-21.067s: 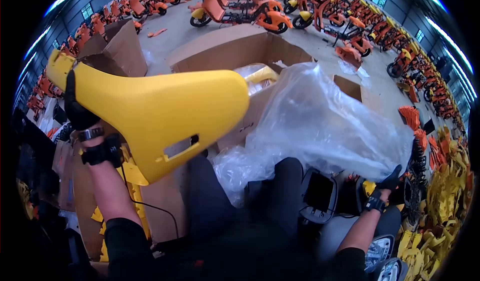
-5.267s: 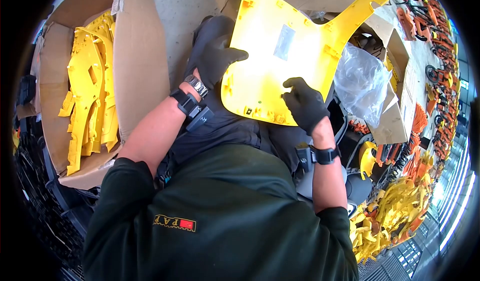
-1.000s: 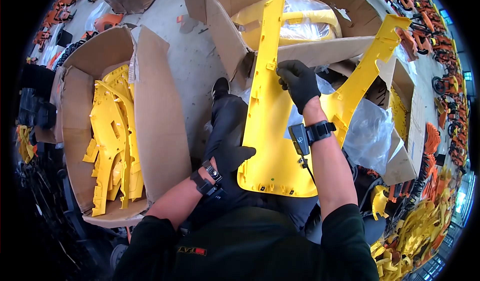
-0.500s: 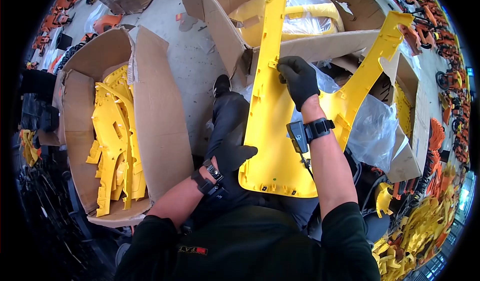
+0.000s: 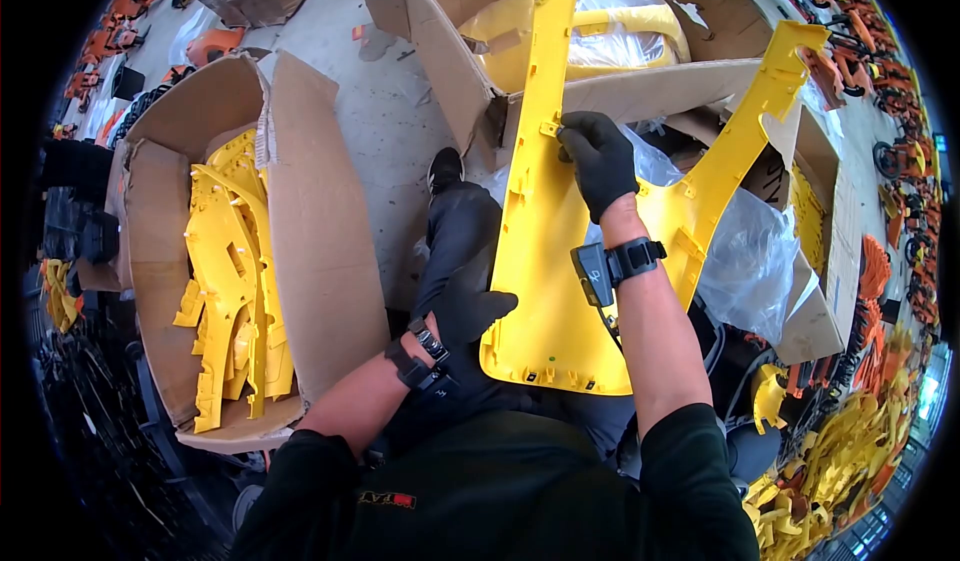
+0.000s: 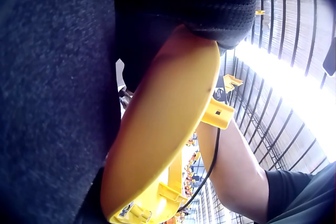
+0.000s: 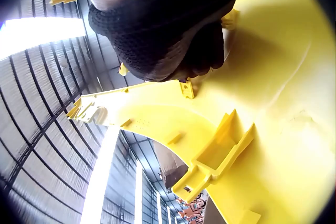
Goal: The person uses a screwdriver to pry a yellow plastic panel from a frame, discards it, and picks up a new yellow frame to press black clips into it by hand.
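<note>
A large yellow panel (image 5: 545, 301) with two long arms lies inner side up across the person's lap. The left hand (image 5: 465, 306) grips its left edge, thumb over the inner face; in the left wrist view the dark glove (image 6: 220, 14) is at the end of the panel's curved edge (image 6: 163, 113). The right hand (image 5: 600, 166) has its fingers curled at a small tab (image 5: 549, 129) on the panel's left arm. In the right wrist view the right glove (image 7: 168, 35) hides its fingertips, so any small part between them cannot be told.
An open carton (image 5: 330, 251) of yellow parts stands at left. Ahead, another carton (image 5: 650, 96) holds a plastic-wrapped yellow part (image 5: 620, 46). Clear plastic film (image 5: 745, 266) lies right of the panel beside a smaller carton (image 5: 815, 321). Yellow pieces (image 5: 840, 461) are piled at lower right.
Since the view about five seconds ago, the right hand has moved from the panel's lower part up to the left arm's tab. During the last second both hands have hardly moved.
</note>
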A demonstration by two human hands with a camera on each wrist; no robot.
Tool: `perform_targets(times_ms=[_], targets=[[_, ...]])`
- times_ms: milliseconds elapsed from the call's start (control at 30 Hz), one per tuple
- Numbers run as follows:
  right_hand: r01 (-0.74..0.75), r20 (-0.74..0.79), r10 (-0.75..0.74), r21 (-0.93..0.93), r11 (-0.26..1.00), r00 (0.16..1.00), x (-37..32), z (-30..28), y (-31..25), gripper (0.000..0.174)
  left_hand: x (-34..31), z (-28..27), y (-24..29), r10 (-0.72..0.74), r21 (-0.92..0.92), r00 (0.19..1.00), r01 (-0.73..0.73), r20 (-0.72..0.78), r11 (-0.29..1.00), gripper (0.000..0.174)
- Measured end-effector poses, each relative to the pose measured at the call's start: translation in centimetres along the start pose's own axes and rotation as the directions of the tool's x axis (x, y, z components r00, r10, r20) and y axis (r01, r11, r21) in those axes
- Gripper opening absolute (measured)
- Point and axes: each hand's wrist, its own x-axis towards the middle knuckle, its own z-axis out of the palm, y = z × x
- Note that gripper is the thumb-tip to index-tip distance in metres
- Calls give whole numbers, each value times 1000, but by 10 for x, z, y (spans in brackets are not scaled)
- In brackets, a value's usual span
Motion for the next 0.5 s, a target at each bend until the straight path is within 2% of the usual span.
perform_targets(times_ms=[100, 167, 233, 267, 333, 367, 400, 433, 467, 500], targets=[[-9, 8, 9, -22, 1000, 1000, 2, 0, -1, 16, 1, -2, -3, 3, 39, 1000, -3, 3, 999, 72], [34, 22, -32, -106, 994, 999, 1, 0, 0, 16, 0, -4, -1, 10, 81, 1000, -10, 3, 997, 69], [34, 32, -30, -135, 990, 999, 2, -1, 4, 17, -1, -6, 6, 1, 434, 1000, -6, 11, 901, 60], [33, 42, -26, -163, 986, 999, 2, -1, 4, 17, -1, -6, 7, 2, 432, 1000, -6, 10, 902, 60], [68, 35, -61, -227, 972, 998, 1, -1, 5, 17, -1, -6, 9, 6, 558, 1000, -11, 10, 830, 54], [101, 26, -97, -287, 953, 995, 1, 1, 4, 17, -1, -5, 14, 6, 557, 1000, -9, 6, 831, 54], [101, 29, -97, -286, 953, 995, 1, 2, 3, 17, 1, -3, 21, -25, 628, 1000, 9, 17, 778, 56], [168, 46, -163, -357, 919, 986, 2, 3, 3, 17, 1, -2, 25, -58, 694, 998, 23, 27, 719, 58], [231, 65, -225, -425, 875, 972, 1, 3, 1, 18, 1, -2, 24, -60, 694, 998, 24, 28, 719, 58], [228, 62, -224, -427, 875, 973, 0, 5, 0, 18, 0, -2, 23, -44, 696, 998, 5, 38, 718, 56]])
